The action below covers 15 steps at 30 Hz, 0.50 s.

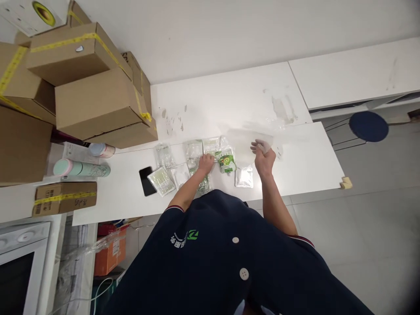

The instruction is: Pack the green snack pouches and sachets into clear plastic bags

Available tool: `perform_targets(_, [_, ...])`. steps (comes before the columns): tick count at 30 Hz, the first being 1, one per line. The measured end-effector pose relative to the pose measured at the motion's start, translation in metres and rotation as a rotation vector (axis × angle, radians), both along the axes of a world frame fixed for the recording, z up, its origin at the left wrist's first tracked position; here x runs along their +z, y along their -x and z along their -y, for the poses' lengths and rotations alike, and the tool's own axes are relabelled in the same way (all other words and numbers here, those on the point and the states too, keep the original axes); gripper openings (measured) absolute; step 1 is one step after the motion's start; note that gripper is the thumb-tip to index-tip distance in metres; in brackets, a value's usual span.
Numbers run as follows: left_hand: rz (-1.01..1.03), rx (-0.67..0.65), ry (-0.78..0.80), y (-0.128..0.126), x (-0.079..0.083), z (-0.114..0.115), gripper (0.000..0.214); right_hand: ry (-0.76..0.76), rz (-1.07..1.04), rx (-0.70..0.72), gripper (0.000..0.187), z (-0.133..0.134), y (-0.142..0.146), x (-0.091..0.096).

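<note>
My right hand (265,158) is closed on a thin translucent plastic bag (243,144), and some of its fingers show cloudy through the film. The bag spreads leftward over the table from that hand. My left hand (206,163) has its fingers curled down among clear packets (194,151); what they pinch, if anything, is hidden. Just right of it lies a green and white pouch with a fruit picture (226,161). Below the bag rests a flat silver packet (244,177). More flat packets (162,181) lie to the left, one partly under my left forearm.
A black phone (147,181) lies left of the packets. Farther left are a mint green bottle (82,169), a small jar (102,150) and stacked cardboard boxes (98,103). The white table (216,100) meets the wall behind. A dark blue stool (369,126) stands beyond its right end.
</note>
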<state>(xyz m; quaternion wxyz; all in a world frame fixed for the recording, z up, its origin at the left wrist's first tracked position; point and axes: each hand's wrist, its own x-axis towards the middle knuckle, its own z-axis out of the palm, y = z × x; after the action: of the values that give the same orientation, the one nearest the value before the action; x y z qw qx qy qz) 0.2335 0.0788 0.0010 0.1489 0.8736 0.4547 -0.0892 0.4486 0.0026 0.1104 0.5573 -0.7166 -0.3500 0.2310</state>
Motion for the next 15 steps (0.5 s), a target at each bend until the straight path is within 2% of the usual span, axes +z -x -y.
perform_targets(3, [-0.028,-0.096,0.018,0.004,-0.007,-0.014,0.034,-0.052,-0.039,-0.051,0.037,0.007,-0.007,0.01])
perform_targets(6, [-0.019,-0.062,-0.031,0.021,-0.005,-0.028,0.036,-0.132,-0.089,-0.168,0.036,0.009,-0.02,0.026])
perform_targets(8, [-0.001,-0.021,-0.051,0.028,-0.002,-0.033,0.034,-0.17,-0.034,-0.273,0.036,0.009,-0.03,0.037])
perform_targets(10, [0.034,0.008,-0.033,0.026,0.001,-0.035,0.034,-0.131,0.122,-0.332,0.037,0.01,-0.041,0.046])
perform_targets(11, [0.052,0.021,-0.013,0.022,0.002,-0.037,0.04,-0.06,0.216,-0.297,0.038,0.011,-0.046,0.05])
perform_targets(12, [0.066,0.046,0.005,0.018,0.004,-0.041,0.049,0.044,0.3,-0.204,0.038,0.011,-0.051,0.052])
perform_targets(15, [0.084,0.264,0.028,0.006,0.009,-0.062,0.058,0.438,0.447,0.277,0.035,0.002,-0.059,0.048])
